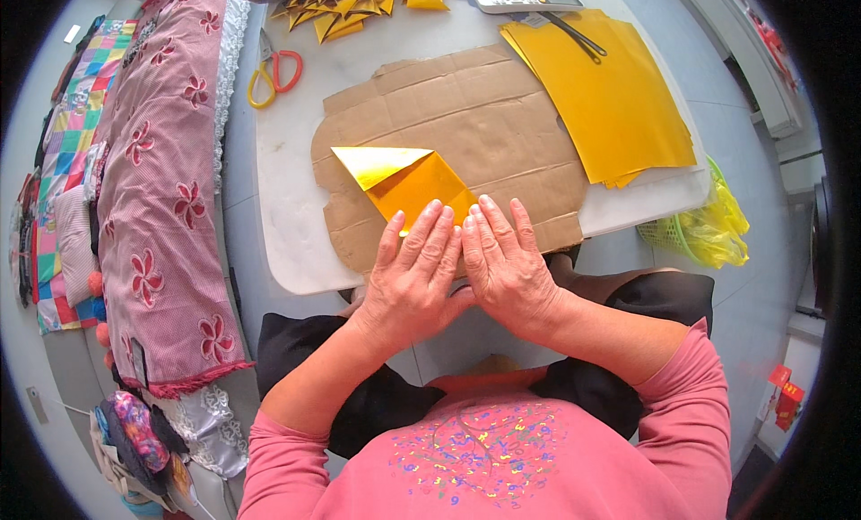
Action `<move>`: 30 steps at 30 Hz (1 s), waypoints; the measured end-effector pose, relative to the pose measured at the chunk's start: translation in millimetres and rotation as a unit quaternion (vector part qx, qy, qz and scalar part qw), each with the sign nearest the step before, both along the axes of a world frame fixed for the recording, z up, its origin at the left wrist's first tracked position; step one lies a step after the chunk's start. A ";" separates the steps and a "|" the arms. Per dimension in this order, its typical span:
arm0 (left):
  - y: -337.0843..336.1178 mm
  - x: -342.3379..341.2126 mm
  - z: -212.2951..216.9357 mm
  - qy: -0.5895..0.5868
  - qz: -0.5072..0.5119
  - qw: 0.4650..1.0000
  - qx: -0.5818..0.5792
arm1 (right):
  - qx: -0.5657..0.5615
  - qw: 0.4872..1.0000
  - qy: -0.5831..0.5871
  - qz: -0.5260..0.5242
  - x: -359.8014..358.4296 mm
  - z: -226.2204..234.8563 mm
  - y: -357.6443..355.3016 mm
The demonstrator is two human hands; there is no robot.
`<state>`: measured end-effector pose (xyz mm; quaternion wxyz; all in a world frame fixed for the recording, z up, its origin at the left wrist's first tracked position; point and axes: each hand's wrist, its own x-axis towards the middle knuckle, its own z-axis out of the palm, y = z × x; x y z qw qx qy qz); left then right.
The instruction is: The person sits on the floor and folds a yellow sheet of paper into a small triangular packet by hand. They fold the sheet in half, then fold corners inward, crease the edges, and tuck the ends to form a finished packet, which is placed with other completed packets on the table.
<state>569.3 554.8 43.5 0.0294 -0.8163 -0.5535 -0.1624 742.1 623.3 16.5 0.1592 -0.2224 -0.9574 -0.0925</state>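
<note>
A sheet of shiny gold paper [421, 190] lies on a piece of brown cardboard [484, 108], its far left corner folded over into a bright triangular flap. My left hand [417, 269] rests flat on the near edge of the paper, fingers straight and pointing away from me. Beside it, my right hand [507, 264] presses the paper's near right corner with outstretched fingers. The two hands almost touch at the fingertips. Part of the paper's near edge is hidden under the fingers.
The white table [291, 206] bears red-and-yellow-handled scissors [273, 76], a pile of folded gold pieces [345, 4], a stack of gold sheets [619, 108] and a white remote control [525, 0]. A green basket [668, 238] with a yellow bag stands right; a pink-covered sofa [161, 179] left.
</note>
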 end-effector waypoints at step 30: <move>-18.5 -11.0 -4.6 0.015 0.063 0.993 -0.095 | -0.050 0.999 0.010 0.002 -16.0 2.4 -5.0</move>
